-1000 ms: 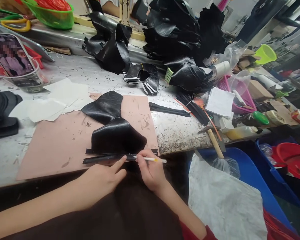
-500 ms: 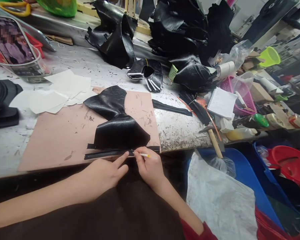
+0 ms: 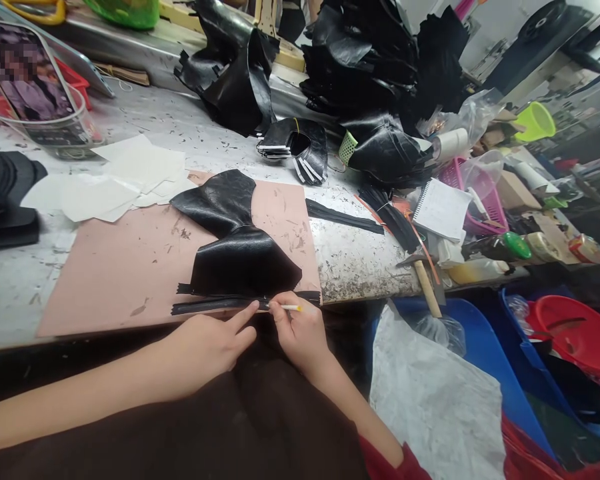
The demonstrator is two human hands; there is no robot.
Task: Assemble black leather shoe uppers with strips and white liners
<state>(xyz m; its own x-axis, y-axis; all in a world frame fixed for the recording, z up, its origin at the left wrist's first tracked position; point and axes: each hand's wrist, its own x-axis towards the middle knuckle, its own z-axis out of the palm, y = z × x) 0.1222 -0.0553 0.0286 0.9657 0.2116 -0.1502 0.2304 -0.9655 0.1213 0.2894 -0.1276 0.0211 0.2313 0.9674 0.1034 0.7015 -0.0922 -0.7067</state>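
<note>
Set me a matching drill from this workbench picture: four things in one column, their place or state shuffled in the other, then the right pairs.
Column one
1. left hand
2. right hand
3. hammer
4. red basin

Column two
A. down at the far right, below the level of the bench
B. index fingertip on the black strip
C. handle juts out past the bench edge
D. pinches a white stick

Pairs: 1-B, 2-D, 3-C, 4-A
</note>
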